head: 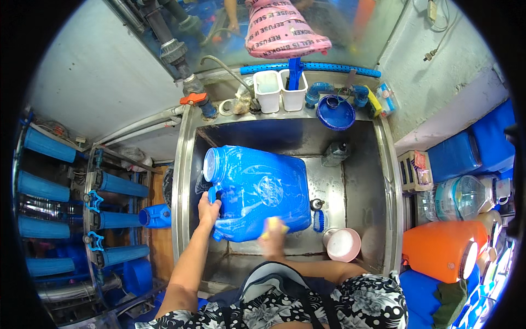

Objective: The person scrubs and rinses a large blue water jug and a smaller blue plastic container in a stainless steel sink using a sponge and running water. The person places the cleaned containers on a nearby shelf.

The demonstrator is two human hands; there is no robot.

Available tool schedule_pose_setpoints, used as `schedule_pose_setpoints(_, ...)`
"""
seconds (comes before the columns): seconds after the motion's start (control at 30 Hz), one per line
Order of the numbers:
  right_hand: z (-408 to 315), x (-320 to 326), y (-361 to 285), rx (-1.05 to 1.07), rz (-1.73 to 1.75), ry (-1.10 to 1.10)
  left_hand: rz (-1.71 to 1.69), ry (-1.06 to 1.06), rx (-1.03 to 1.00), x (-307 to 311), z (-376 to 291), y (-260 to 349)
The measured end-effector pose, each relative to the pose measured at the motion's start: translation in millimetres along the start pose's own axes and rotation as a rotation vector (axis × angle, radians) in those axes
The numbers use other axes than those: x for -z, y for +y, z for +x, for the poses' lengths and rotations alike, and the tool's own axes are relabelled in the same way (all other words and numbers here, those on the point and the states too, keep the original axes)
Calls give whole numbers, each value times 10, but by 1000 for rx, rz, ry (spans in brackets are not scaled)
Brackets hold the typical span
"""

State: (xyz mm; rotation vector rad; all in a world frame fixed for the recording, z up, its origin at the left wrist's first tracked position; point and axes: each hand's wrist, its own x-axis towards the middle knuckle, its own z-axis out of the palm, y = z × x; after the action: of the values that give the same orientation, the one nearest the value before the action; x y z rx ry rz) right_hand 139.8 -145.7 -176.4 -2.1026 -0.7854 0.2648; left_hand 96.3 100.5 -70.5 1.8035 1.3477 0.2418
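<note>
A large blue plastic water container (250, 189) lies tilted in a stainless steel sink (361, 193), streaked with white suds. Its round mouth with a white cap or opening points to the upper left. My left hand (208, 210) grips the container's moulded handle on the left. Against its lower right side, my right hand (272, 242) holds a yellow sponge (279, 224); hand and sponge are blurred. On the sink floor to the right sit a blue-bristled brush (318, 221) and a pink tub of white foam (344, 245).
A dark bottle (335, 154) stands in the sink's far right corner. Along the back ledge are white bins (268, 92), a blue basin (335, 112) and an orange-handled valve (193, 98). Blue filter housings (123, 185) line the left; an orange container (441, 249) lies at right.
</note>
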Motion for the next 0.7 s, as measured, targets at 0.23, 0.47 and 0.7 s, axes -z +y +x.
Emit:
schedule_pose_setpoints(0.23,1813,65,87,338,96,25,245,43,11,-49,-18,-95)
schedule_pose_setpoints(0.47,1990,-89,311,2,44,110,374,14,72,-84,-28,52)
schedule_pose_setpoints(0.7,2407,-260,930,123,327,229,401,11,68,58,-203,143)
